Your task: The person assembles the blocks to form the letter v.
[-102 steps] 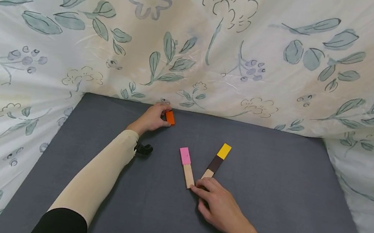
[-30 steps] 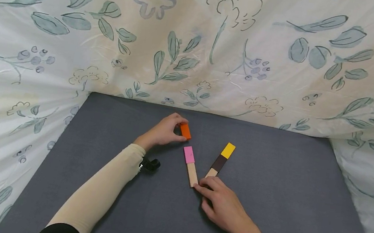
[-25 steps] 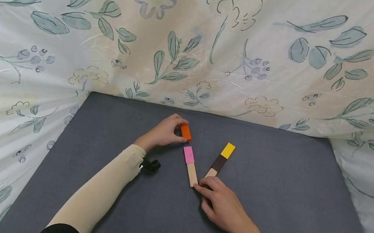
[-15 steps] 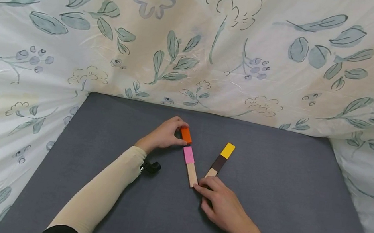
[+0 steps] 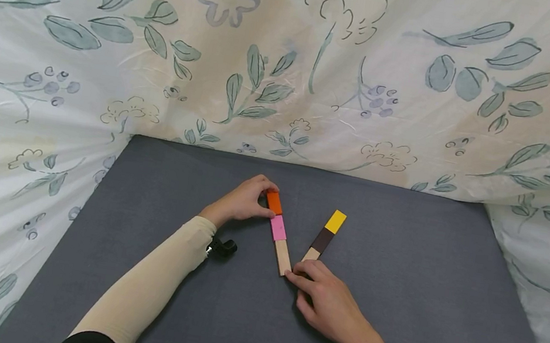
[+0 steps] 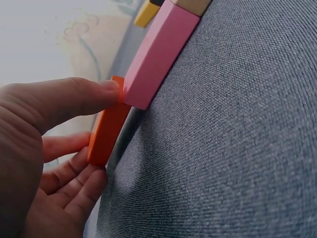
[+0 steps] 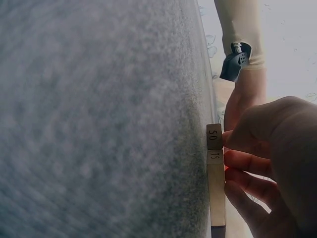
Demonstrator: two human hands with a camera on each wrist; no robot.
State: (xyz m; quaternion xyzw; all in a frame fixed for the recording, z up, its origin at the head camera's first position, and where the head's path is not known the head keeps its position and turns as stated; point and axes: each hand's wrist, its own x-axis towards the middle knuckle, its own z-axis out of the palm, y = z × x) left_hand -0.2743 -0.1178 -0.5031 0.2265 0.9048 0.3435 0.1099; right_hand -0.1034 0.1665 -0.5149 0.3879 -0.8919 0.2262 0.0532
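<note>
My left hand (image 5: 244, 199) pinches an orange block (image 5: 274, 202) between thumb and fingers, its near end right at the far end of a pink block (image 6: 161, 54). The pink block continues into a plain wooden block (image 5: 281, 257), making a slanting row. My right hand (image 5: 324, 303) rests its fingertips on the near ends of both rows, where they come close together. The second row runs from a plain wooden block (image 7: 216, 191) marked 75, partly under my right hand, through a dark brown block (image 5: 322, 240) to a yellow block (image 5: 335, 222). Another wooden end (image 7: 213, 136) reads 50.
A grey cloth-covered table (image 5: 424, 277) lies under the blocks. Behind it and along both sides hangs a white curtain (image 5: 343, 75) with leaf and flower prints. A black wrist camera (image 5: 223, 248) juts from the left wrist close above the table.
My left hand has brought the orange block from the table's back edge rightward and nearer, closing the gap to the pink block. My right hand keeps its place on the near ends.
</note>
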